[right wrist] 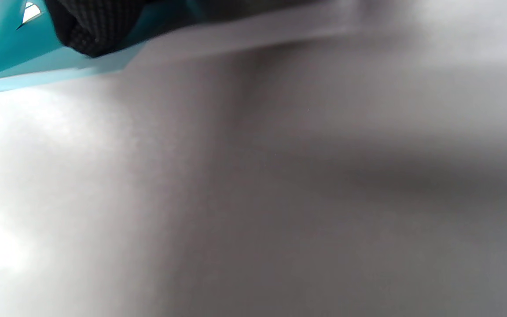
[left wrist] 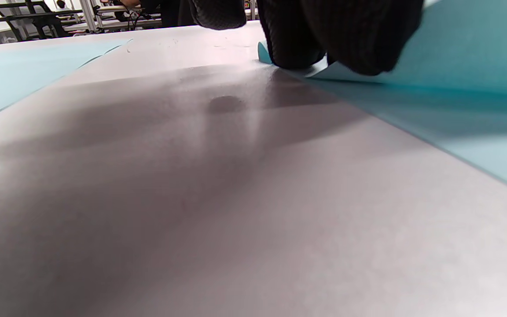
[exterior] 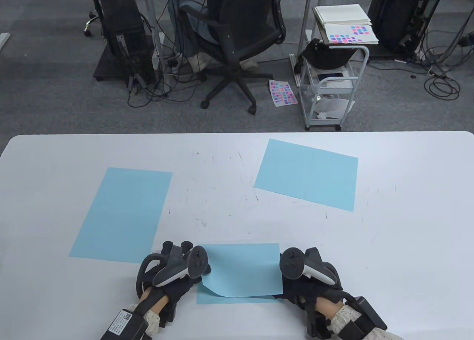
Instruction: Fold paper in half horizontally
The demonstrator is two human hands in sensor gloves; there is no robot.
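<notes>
A light blue paper [exterior: 240, 269] lies near the front edge of the white table [exterior: 222, 206], doubled over on itself. Its upper layer bulges in a curve at the near left, and a strip of the lower layer shows along the near side. My left hand [exterior: 185, 280] holds the paper's left edge; in the left wrist view its fingers [left wrist: 297, 39] sit on the paper [left wrist: 464, 48] where it rises off the table. My right hand [exterior: 292, 292] holds the right edge. In the right wrist view a fingertip [right wrist: 95, 31] is wrapped by the paper [right wrist: 11, 48].
Two more blue sheets lie flat on the table: one at the left [exterior: 122, 214], also seen in the left wrist view [left wrist: 16, 75], and one at the far right [exterior: 307, 173]. Beyond the table stand an office chair [exterior: 237, 40] and a small cart [exterior: 329, 84].
</notes>
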